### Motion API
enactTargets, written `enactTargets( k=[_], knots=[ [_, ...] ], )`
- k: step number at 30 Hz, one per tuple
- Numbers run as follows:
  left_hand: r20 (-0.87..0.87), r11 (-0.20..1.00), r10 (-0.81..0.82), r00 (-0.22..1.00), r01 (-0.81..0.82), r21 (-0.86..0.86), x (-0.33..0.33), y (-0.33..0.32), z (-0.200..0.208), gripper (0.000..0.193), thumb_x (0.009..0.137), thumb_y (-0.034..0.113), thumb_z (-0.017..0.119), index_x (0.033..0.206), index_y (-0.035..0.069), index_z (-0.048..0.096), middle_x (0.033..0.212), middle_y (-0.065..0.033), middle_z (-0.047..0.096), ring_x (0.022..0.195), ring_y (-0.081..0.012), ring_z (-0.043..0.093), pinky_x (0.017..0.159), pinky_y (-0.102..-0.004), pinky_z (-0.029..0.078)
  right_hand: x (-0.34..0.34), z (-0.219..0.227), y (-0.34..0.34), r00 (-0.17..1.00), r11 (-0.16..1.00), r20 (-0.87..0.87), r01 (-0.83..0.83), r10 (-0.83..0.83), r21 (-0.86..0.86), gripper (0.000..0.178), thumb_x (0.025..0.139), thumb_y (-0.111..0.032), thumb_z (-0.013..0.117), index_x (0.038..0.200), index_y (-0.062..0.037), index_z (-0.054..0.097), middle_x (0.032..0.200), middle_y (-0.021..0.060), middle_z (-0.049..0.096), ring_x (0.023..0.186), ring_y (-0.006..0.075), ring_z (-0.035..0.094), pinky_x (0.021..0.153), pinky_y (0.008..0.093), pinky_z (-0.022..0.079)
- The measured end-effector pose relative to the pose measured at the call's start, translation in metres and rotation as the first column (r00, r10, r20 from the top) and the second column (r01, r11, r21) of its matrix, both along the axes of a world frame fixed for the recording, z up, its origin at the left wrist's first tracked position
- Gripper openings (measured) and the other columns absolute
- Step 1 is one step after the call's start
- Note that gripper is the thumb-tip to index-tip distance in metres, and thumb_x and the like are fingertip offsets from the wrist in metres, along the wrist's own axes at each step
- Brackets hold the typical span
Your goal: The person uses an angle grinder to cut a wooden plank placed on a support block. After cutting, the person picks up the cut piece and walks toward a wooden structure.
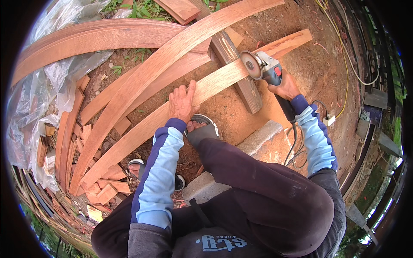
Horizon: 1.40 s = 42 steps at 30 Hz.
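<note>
My right hand (pixel 286 85) is wrapped round the body of an angle grinder (pixel 272 74) with a grey and dark body and a red switch. Its round disc (pixel 251 65) stands at the upper face of a long wooden plank (pixel 219 80); whether it touches or spins I cannot tell. My left hand (pixel 182 103) grips the same plank nearer its middle, fingers over the face. The plank slants from lower left to upper right and lies across a dark wooden beam (pixel 238 69). Behind the grinder, the plank's far end (pixel 294 41) shows darker patches.
Curved planks (pixel 142 71) lie beyond my left hand. Wood offcuts (pixel 109 189) and clear plastic sheeting (pixel 60 81) are at the left. A concrete block (pixel 269 139) sits by my knee. The grinder's black cable (pixel 297 148) runs near a white socket (pixel 329 120) and yellow cord (pixel 345 86).
</note>
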<state>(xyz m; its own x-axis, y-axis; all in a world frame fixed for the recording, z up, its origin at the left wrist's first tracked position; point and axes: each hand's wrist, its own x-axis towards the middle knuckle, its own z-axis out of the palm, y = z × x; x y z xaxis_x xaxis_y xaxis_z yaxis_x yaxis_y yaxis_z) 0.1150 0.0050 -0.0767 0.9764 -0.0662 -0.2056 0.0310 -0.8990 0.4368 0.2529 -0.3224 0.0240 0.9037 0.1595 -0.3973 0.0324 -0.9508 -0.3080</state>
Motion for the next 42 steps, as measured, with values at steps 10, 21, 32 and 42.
enactTargets(
  k=[10,21,32,42],
  knots=[
    [0.006,1.000,-0.009,1.000,0.009,0.001,0.000,0.001,-0.001,0.094,0.059,0.024,0.084,0.140,0.014,0.036,0.107,-0.0130,0.050,0.102,-0.0314,0.049,0.085,-0.0428,0.039,0.003,0.001,0.004,1.000,1.000,-0.002,0.001,-0.001,-0.008,0.061,0.058,-0.029,0.073,0.097,0.0153,0.054,0.084,0.0312,0.062,0.080,0.0403,0.064,0.074,0.0420,0.050],
    [-0.007,1.000,-0.011,1.000,0.011,0.009,0.001,0.000,0.002,0.093,0.060,0.024,0.084,0.139,0.013,0.036,0.106,-0.0132,0.050,0.101,-0.0315,0.049,0.085,-0.0429,0.039,0.005,0.007,0.011,1.000,1.000,-0.016,0.009,-0.009,-0.010,0.061,0.059,-0.029,0.073,0.098,0.0142,0.055,0.086,0.0294,0.063,0.081,0.0387,0.065,0.076,0.0409,0.050],
    [-0.008,1.000,-0.015,1.000,0.015,0.007,0.000,0.001,0.005,0.092,0.061,0.023,0.083,0.139,0.013,0.036,0.106,-0.0134,0.050,0.102,-0.0317,0.049,0.085,-0.0426,0.039,-0.002,0.007,-0.001,0.999,1.000,-0.032,-0.002,0.002,-0.015,0.061,0.059,-0.029,0.073,0.099,0.0138,0.055,0.087,0.0298,0.063,0.083,0.0383,0.064,0.075,0.0403,0.050],
    [-0.009,1.000,-0.015,1.000,0.015,0.012,0.001,0.000,0.000,0.092,0.060,0.024,0.083,0.139,0.013,0.036,0.107,-0.0135,0.050,0.102,-0.0317,0.049,0.085,-0.0426,0.039,-0.007,0.009,-0.002,0.999,1.000,-0.048,0.012,-0.013,-0.024,0.062,0.059,-0.028,0.073,0.100,0.0135,0.054,0.087,0.0294,0.063,0.082,0.0384,0.064,0.074,0.0406,0.050]
  ],
)
